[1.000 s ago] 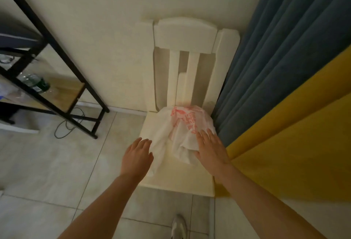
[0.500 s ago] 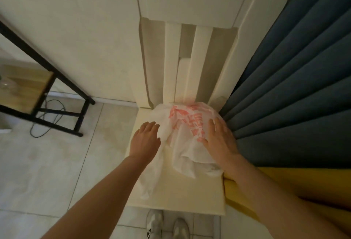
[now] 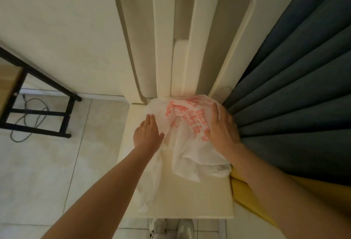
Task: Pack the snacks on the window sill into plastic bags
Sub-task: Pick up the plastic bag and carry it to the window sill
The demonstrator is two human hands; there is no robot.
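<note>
You are leaning over the white chair [image 3: 190,200], and the plastic bags [image 3: 188,149] are lying crumpled on its seat, close to the backrest. Your left hand [image 3: 147,134] is touching the left edge of the bundle, fingers straight and together, thumb apart. Your right hand [image 3: 222,130] is lying flat on top, fingers stretched, clamping nothing. The snacks and the window sill are not showing here. I am judging the risk like this: the film is looking thin and slippery, so if you are lifting with flat palms only, a bag may be sliding off the seat to the floor [image 3: 47,162], or catching on the blue curtain [image 3: 284,86] just beside your right hand
</note>
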